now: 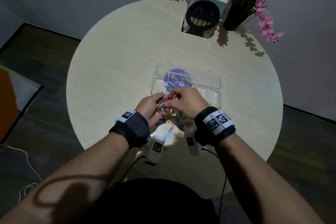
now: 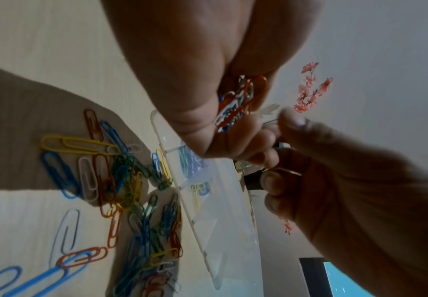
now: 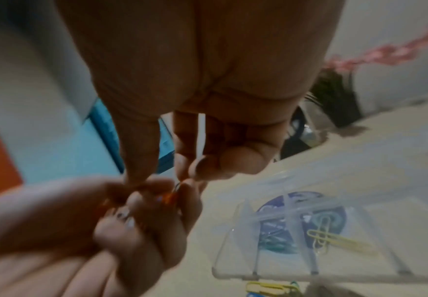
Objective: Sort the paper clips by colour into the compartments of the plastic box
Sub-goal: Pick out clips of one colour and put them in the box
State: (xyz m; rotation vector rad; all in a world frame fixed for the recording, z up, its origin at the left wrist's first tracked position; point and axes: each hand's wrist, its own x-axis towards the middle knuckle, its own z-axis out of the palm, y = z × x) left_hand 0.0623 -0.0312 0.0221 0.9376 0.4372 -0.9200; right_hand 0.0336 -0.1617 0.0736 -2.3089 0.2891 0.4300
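Observation:
Over the round table (image 1: 118, 60) my left hand (image 1: 160, 103) grips a small bunch of orange, white and blue paper clips (image 2: 240, 100). My right hand (image 1: 171, 97) meets it, thumb and forefinger pinching a pale clip (image 2: 271, 108) at the bunch's edge. Just beyond the hands lies the clear plastic box (image 1: 212, 94) with its lid open. One of its compartments holds yellow clips (image 3: 339, 241), and the one beside it holds green clips (image 3: 276, 243). A mixed pile of loose clips (image 2: 121, 191) lies on the table below my hands, in front of the box.
A black smiley bookend (image 1: 201, 16) with books and a dark vase of pink flowers (image 1: 236, 16) stand at the table's far right. The table's near edge is close under my wrists. A white cable (image 1: 27, 160) lies on the floor at left.

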